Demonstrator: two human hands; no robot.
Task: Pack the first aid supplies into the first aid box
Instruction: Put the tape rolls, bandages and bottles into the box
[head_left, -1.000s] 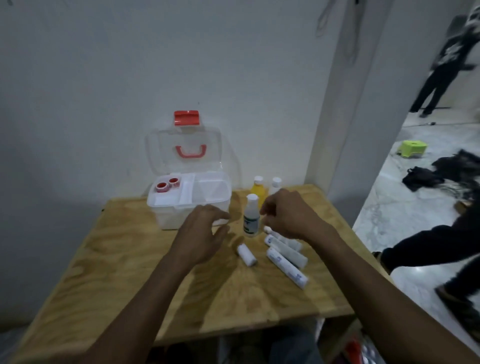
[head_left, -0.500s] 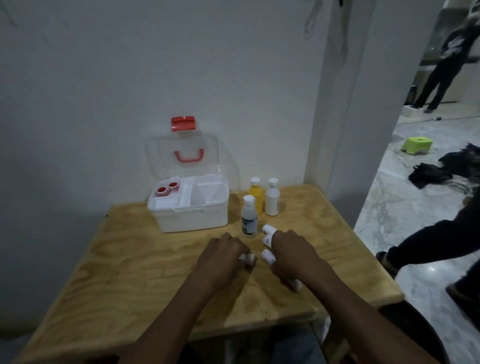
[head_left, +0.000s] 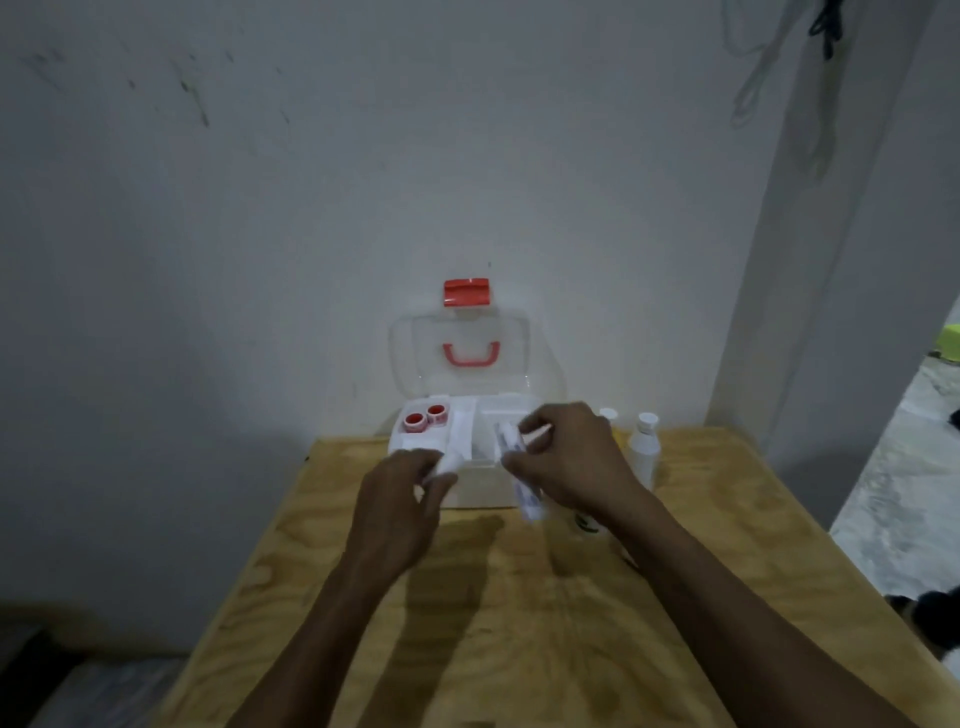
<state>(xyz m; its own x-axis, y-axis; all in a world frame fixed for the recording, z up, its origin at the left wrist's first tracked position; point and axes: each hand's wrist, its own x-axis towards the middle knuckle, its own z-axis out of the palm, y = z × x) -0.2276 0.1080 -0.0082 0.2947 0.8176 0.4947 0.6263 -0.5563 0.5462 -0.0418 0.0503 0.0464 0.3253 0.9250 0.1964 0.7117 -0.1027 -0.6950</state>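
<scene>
**Hands at the box, rolls in both**

Hands met at the front of the open box, which stood at the back of the bench against the wall. The left hand was closed around a small white roll, held at the box's front edge, just below the left part of the tray. The right hand gripped a bundle of long white rolls; their upper ends reached over the right compartment of the box, while the lower ends hung down in front of its front wall. The picture was blurred there, so the number of rolls in the bundle could not be told.

Inside the box, two red tape rolls lay side by side in the left compartment of the white tray. The clear lid stood upright behind, with a red handle on it and a red latch at its top edge.

To the right of the box, a white bottle stood upright on the bench, just beyond the right hand. Two more bottles showed only in part: a white cap above the knuckles, and a labelled base under the wrist. Both forearms stretched over the near part of the bench.
</scene>
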